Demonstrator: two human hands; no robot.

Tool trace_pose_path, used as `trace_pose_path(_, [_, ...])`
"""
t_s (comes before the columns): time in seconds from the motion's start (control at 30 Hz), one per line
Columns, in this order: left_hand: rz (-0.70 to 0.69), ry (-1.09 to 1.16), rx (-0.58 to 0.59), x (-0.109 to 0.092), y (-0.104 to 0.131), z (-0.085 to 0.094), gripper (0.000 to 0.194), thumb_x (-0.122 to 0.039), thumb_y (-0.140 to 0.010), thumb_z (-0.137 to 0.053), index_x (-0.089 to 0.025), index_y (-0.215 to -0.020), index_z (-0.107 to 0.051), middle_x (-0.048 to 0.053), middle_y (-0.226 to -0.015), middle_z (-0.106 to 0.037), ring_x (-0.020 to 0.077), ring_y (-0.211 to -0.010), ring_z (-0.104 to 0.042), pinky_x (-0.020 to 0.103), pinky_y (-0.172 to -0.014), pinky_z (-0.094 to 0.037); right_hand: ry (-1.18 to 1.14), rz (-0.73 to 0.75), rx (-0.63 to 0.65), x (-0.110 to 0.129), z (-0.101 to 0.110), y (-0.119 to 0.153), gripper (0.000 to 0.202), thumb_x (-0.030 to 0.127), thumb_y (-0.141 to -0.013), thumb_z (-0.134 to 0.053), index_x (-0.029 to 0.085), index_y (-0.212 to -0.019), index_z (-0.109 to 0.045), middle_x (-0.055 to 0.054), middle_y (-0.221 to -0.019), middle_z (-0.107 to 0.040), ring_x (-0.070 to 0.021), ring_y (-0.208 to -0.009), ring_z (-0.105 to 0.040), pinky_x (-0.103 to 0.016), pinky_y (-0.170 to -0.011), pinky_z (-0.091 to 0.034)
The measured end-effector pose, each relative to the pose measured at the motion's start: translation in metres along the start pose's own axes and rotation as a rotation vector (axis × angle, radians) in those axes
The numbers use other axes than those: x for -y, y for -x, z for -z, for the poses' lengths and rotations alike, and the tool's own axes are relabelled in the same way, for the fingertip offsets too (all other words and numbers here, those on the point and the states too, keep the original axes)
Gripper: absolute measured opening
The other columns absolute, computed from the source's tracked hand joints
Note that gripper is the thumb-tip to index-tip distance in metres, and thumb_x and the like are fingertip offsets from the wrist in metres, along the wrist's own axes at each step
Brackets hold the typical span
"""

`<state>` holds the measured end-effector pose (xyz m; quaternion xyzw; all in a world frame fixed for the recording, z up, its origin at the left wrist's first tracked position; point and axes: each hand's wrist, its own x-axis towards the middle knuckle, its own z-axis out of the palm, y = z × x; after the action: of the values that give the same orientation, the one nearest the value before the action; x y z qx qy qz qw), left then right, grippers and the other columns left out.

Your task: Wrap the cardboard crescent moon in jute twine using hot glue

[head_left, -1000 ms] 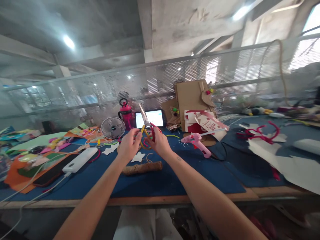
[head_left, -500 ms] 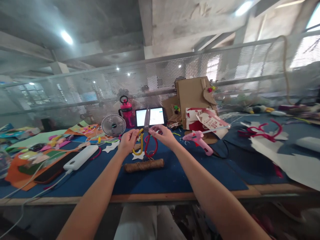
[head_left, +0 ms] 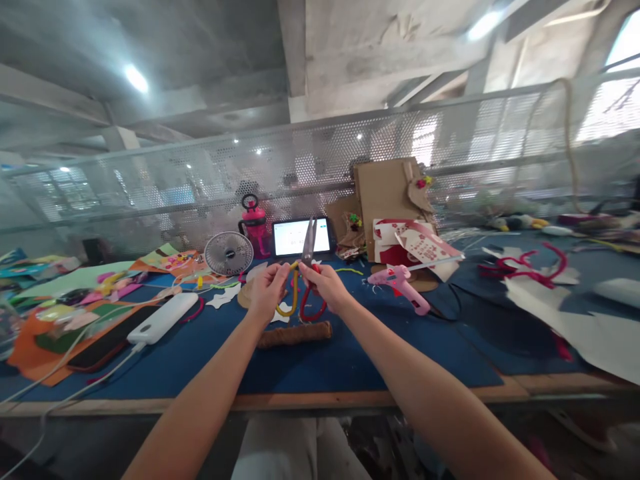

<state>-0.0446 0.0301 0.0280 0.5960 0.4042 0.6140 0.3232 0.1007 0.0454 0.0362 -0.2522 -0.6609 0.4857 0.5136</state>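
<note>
A pair of scissors [head_left: 310,245] is held up above the table, blades pointing up and away. One finger loop is red [head_left: 313,316] and the other yellow [head_left: 294,300]; whether the yellow is a wrapping, I cannot tell. My left hand [head_left: 269,292] is closed, pinching at the top of the yellow loop. On the other side, my right hand [head_left: 327,287] is closed around the upper part of the red handle. Just below lies a roll of brown twine [head_left: 295,335]. White paper star shapes [head_left: 223,296] rest near my left hand, one of them partly hidden behind the scissors.
To the right lies a pink glue gun [head_left: 403,285]. A small fan [head_left: 229,253], a pink bottle [head_left: 255,230] and a lit tablet [head_left: 301,236] stand at the back. A white power bank [head_left: 163,318] with a cable sits left, white paper [head_left: 575,327] right.
Both hands have shifted slightly right with the scissors, and my left hand has come closer to my right. The blades have tilted a little to the right.
</note>
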Motion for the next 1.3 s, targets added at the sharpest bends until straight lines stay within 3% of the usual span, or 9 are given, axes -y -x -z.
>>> trace_pose_path(0.3, [-0.008,0.191,-0.200,-0.001,0.011,-0.022,0.027,-0.038,-0.092,-0.052,-0.013,-0.100,-0.058,0.002,-0.085,-0.060,0.0101,-0.064,-0.058,0.024,-0.055,-0.051,-0.056,-0.029,-0.088,0.005,-0.002,0.003,0.042,0.045,-0.089,-0.052,0.015,-0.061,-0.045,0.010,-0.049,-0.037,-0.0027,-0.038,-0.029,-0.017,-0.037,-0.025])
trace_pose_path(0.57, [-0.031,0.202,-0.269,0.005,0.011,-0.024,0.029,-0.040,-0.093,-0.050,-0.012,-0.097,-0.058,0.000,-0.079,-0.059,0.0083,-0.058,-0.054,0.022,-0.051,-0.048,-0.040,-0.025,-0.102,0.008,-0.004,0.004,0.040,0.043,-0.090,-0.052,0.015,-0.062,-0.047,0.009,-0.050,-0.038,-0.0031,-0.039,-0.033,-0.017,-0.038,-0.030])
trace_pose_path(0.77, [-0.037,0.095,-0.180,0.010,0.007,-0.014,0.029,-0.040,-0.093,-0.050,-0.013,-0.097,-0.059,0.001,-0.082,-0.060,0.0100,-0.062,-0.057,0.024,-0.055,-0.050,0.032,-0.029,-0.114,0.006,0.006,0.001,0.037,0.043,-0.090,-0.052,0.014,-0.068,-0.052,0.008,-0.054,-0.044,-0.0040,-0.043,-0.040,-0.018,-0.043,-0.037])
trace_pose_path(0.97, [-0.074,-0.050,-0.070,0.002,0.009,-0.002,0.025,-0.035,-0.091,-0.054,-0.015,-0.105,-0.059,0.006,-0.102,-0.062,0.0163,-0.084,-0.061,0.033,-0.073,-0.054,0.063,-0.065,-0.101,0.004,0.009,-0.001,0.030,0.040,-0.090,-0.053,0.012,-0.079,-0.057,0.004,-0.065,-0.054,-0.0059,-0.052,-0.050,-0.020,-0.049,-0.044])
trace_pose_path(1.17, [-0.059,-0.051,-0.107,0.006,0.010,-0.009,0.027,-0.035,-0.091,-0.053,-0.015,-0.109,-0.058,0.007,-0.108,-0.060,0.0182,-0.090,-0.061,0.037,-0.078,-0.053,-0.003,-0.153,-0.135,0.008,0.004,0.000,0.030,0.041,-0.092,-0.050,0.012,-0.085,-0.058,0.004,-0.066,-0.054,-0.0044,-0.048,-0.046,-0.018,-0.044,-0.041])
trace_pose_path(1.3, [-0.009,0.046,-0.149,0.013,0.011,-0.019,0.029,-0.035,-0.091,-0.053,-0.014,-0.112,-0.056,0.007,-0.107,-0.060,0.0179,-0.089,-0.061,0.036,-0.075,-0.054,-0.045,-0.198,-0.157,0.010,0.003,0.001,0.028,0.040,-0.091,-0.051,0.013,-0.094,-0.059,0.001,-0.078,-0.059,-0.0072,-0.058,-0.054,-0.021,-0.051,-0.047])
